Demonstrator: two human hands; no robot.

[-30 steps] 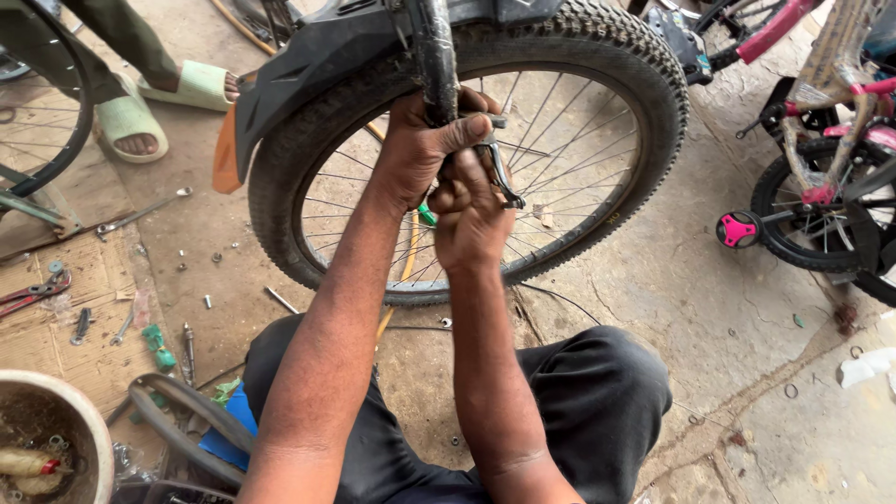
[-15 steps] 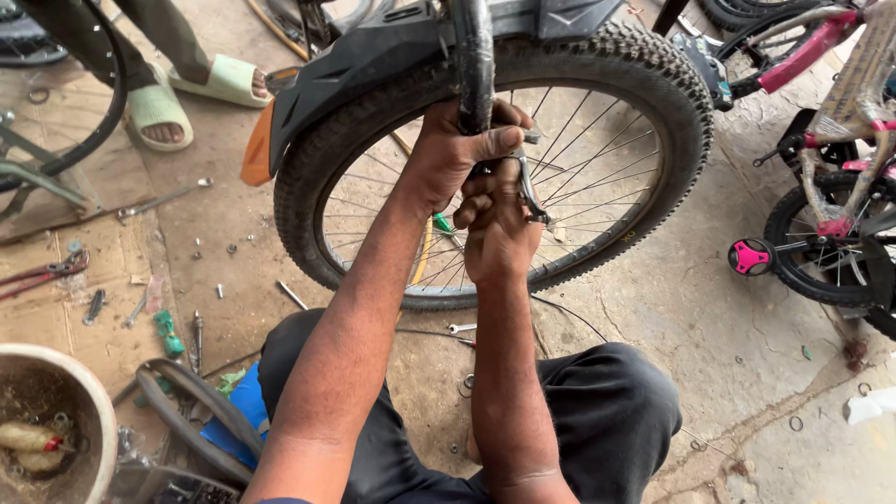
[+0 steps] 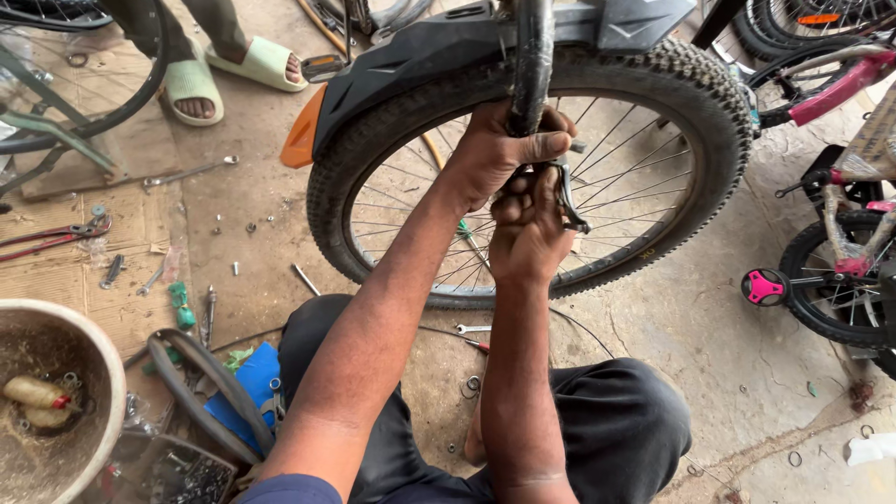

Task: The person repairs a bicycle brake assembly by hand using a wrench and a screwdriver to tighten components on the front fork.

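A bicycle wheel with a knobby black tyre and thin spokes stands in front of me under a black mudguard with an orange reflector. A black frame tube runs down over the wheel. My left hand is wrapped around this tube near its lower end. Just below it, my right hand grips a small metal brake arm beside the rim. Both arms reach up from my lap, over my dark trousers.
Small tools, bolts and a spanner lie scattered on the concrete floor. A dirty round tub and a loose tyre sit at lower left. A pink children's bike stands at right. Another person's sandalled feet are at upper left.
Both hands keep their hold on the tube and brake arm. The view has drawn closer and shifted, so the wheel and hands sit further right in the frame.
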